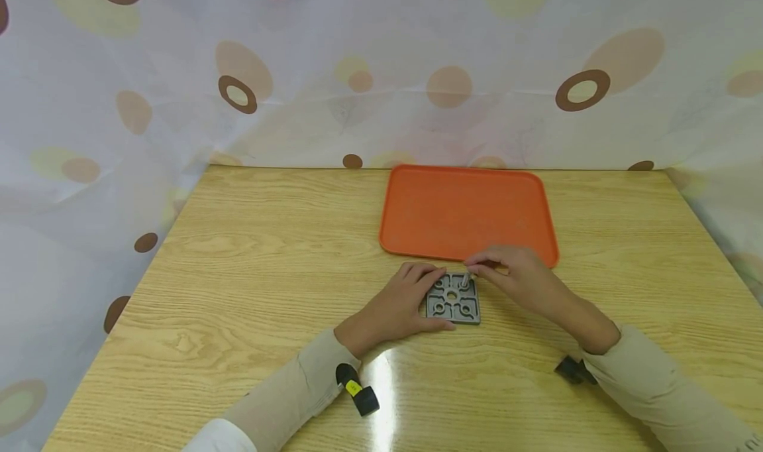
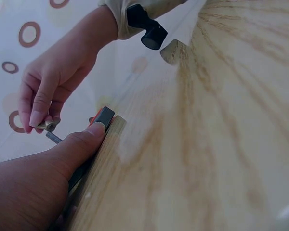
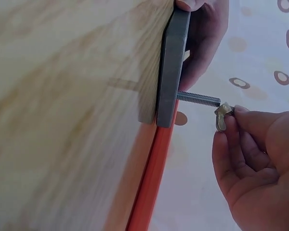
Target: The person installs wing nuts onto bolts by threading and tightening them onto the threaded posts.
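A square grey metal plate (image 1: 454, 314) with ribs and several round holes lies on the wooden table. My left hand (image 1: 405, 304) grips it from the left, thumb along the near edge and fingers at the far edge. From the plate's far right corner rises a threaded bolt (image 3: 198, 98). Between thumb and fingertips, my right hand (image 1: 524, 281) pinches a brass-coloured wing nut (image 3: 221, 118). In the right wrist view the wing nut sits right at the bolt's free end, in line with it. The left wrist view shows the wing nut (image 2: 49, 124) just above the bolt.
An orange tray (image 1: 465, 213) lies behind the plate, its near rim close to my right hand. Wood-grain table (image 1: 274, 240) surrounds both. A patterned white cloth (image 1: 405, 127) hangs at the back and sides. A black wrist camera (image 1: 360, 394) is strapped to the left sleeve.
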`<state>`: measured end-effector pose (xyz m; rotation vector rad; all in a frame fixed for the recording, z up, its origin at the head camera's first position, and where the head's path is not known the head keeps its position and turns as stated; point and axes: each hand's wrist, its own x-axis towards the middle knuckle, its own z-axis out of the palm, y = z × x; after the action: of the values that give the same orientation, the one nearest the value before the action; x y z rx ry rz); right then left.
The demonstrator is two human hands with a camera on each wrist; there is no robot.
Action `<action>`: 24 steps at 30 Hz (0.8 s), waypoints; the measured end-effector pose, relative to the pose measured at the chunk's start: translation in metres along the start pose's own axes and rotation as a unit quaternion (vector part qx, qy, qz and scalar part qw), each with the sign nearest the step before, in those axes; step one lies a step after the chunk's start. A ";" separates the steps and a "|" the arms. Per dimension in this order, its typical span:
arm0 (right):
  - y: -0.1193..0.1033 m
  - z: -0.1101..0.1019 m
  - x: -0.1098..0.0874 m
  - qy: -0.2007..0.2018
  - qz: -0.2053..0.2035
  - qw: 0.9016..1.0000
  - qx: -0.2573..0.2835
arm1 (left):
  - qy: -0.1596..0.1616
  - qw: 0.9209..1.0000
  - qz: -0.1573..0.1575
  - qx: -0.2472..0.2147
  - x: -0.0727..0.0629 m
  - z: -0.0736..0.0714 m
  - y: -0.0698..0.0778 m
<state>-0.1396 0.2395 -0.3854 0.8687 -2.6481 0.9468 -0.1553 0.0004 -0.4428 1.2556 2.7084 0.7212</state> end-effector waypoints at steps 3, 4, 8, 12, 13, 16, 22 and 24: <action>-0.001 0.001 0.002 0.009 -0.001 1.000 0.006 | 0.000 1.000 0.000 0.000 0.000 0.000 0.000; -0.002 0.001 0.002 0.011 0.000 1.000 0.008 | 0.000 1.000 0.000 0.000 0.000 0.000 0.000; -0.005 0.002 0.005 0.015 -0.001 1.000 0.002 | 0.000 1.000 0.002 -0.001 0.000 0.000 0.000; -0.006 0.003 0.007 0.006 0.002 1.000 -0.005 | -0.001 1.000 0.003 0.001 0.000 0.000 0.000; -0.007 0.002 0.008 0.001 0.005 1.000 -0.005 | 0.000 1.000 0.003 0.002 0.000 0.001 0.000; -0.007 0.001 0.010 -0.018 0.014 1.000 -0.004 | 0.002 1.000 0.004 0.005 0.000 0.001 -0.001; -0.009 -0.002 0.012 -0.048 0.024 0.999 -0.002 | 0.000 1.000 0.003 0.007 0.000 0.001 0.000; -0.009 -0.003 0.013 -0.051 0.025 0.998 -0.005 | -0.001 1.000 0.002 0.007 0.000 0.001 0.000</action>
<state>-0.1445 0.2297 -0.3742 0.8751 -2.7702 0.9247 -0.1552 0.0009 -0.4441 1.2641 2.7162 0.7016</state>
